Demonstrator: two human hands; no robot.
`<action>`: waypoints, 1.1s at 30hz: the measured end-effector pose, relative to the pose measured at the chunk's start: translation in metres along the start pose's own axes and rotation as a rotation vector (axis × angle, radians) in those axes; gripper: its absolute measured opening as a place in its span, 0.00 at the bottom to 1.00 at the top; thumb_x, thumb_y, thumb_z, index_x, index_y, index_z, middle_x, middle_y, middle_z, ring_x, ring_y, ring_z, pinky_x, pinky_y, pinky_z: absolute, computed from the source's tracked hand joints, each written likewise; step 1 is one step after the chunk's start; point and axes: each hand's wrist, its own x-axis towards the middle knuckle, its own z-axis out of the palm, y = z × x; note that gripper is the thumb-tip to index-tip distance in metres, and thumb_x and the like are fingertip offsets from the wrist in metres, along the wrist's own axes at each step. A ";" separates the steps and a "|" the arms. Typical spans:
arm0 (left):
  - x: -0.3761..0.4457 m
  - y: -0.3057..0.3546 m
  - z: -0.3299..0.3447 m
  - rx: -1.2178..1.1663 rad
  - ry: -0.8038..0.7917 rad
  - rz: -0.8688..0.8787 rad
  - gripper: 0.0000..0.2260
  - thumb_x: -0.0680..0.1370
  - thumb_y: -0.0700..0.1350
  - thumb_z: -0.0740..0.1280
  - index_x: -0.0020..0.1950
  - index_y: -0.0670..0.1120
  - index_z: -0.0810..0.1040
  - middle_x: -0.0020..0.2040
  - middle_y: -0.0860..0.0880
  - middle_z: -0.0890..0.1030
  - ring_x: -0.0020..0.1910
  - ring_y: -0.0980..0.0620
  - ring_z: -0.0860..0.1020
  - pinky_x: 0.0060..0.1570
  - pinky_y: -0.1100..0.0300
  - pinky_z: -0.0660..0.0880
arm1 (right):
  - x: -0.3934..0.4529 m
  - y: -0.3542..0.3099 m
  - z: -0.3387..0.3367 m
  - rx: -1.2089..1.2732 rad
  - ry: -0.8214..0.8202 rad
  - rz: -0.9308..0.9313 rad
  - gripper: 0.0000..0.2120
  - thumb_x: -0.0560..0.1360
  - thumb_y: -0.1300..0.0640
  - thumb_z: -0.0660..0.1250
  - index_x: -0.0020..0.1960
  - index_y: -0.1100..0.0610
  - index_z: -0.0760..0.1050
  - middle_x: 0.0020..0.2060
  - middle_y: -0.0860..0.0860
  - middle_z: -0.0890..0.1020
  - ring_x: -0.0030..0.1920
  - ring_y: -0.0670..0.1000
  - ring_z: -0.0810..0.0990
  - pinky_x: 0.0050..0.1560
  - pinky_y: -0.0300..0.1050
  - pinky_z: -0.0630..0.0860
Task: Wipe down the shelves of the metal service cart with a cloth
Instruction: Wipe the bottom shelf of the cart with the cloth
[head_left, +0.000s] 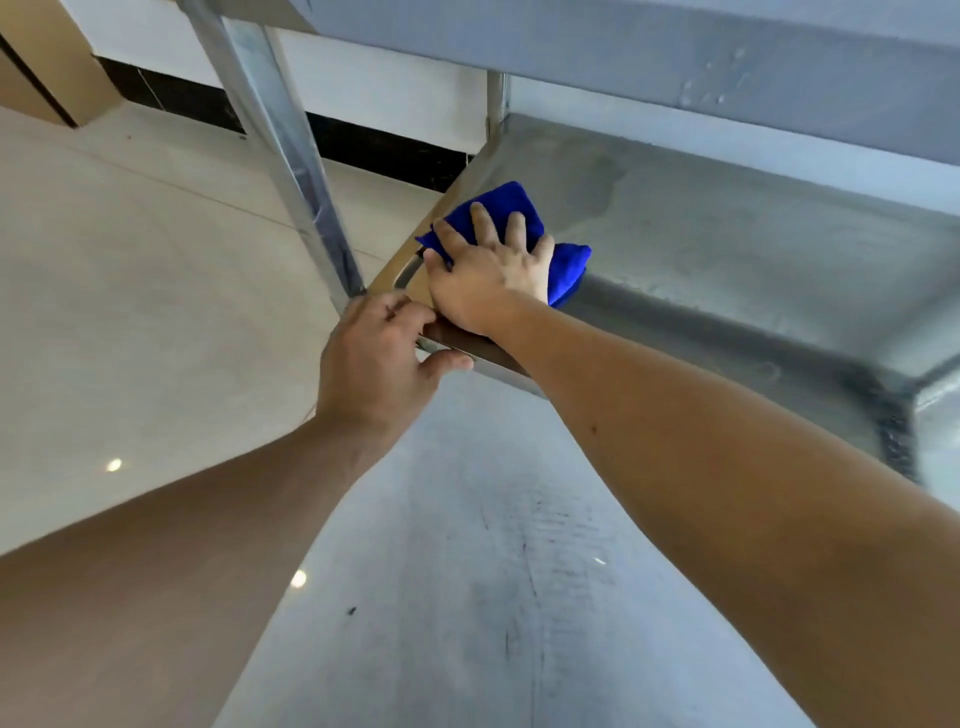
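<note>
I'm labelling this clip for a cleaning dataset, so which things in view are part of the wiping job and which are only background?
Part of the job:
- blue cloth, pressed flat under the right hand
- middle shelf of the metal cart, being wiped
- left hand, gripping the shelf's near rim
- lower shelf
- shelf above

Background only:
- tiled floor
- dark skirting

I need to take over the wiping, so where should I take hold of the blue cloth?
Probably grip the blue cloth at its bunched right-hand fold, coming from the right and above: that fold sticks out past the right hand, which presses flat over the rest.
</note>
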 end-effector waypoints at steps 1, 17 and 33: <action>-0.003 0.003 -0.001 0.005 0.014 -0.039 0.18 0.67 0.60 0.76 0.49 0.50 0.81 0.50 0.53 0.80 0.51 0.50 0.74 0.43 0.57 0.72 | -0.007 0.005 -0.001 0.000 -0.006 -0.022 0.27 0.79 0.36 0.43 0.77 0.38 0.58 0.80 0.49 0.56 0.76 0.61 0.53 0.69 0.67 0.49; -0.042 0.107 -0.058 -0.086 -0.379 -0.241 0.20 0.77 0.45 0.68 0.70 0.46 0.74 0.69 0.47 0.75 0.68 0.46 0.72 0.62 0.54 0.72 | -0.160 0.119 -0.058 0.008 -0.133 0.211 0.22 0.83 0.46 0.57 0.75 0.37 0.61 0.76 0.46 0.62 0.71 0.59 0.60 0.63 0.60 0.63; -0.053 0.114 -0.195 -0.062 -0.622 -0.246 0.20 0.78 0.46 0.66 0.70 0.46 0.73 0.68 0.46 0.74 0.66 0.46 0.73 0.60 0.55 0.72 | -0.231 0.038 -0.154 0.267 -0.473 0.346 0.18 0.79 0.57 0.63 0.65 0.42 0.75 0.63 0.45 0.75 0.55 0.54 0.64 0.51 0.52 0.69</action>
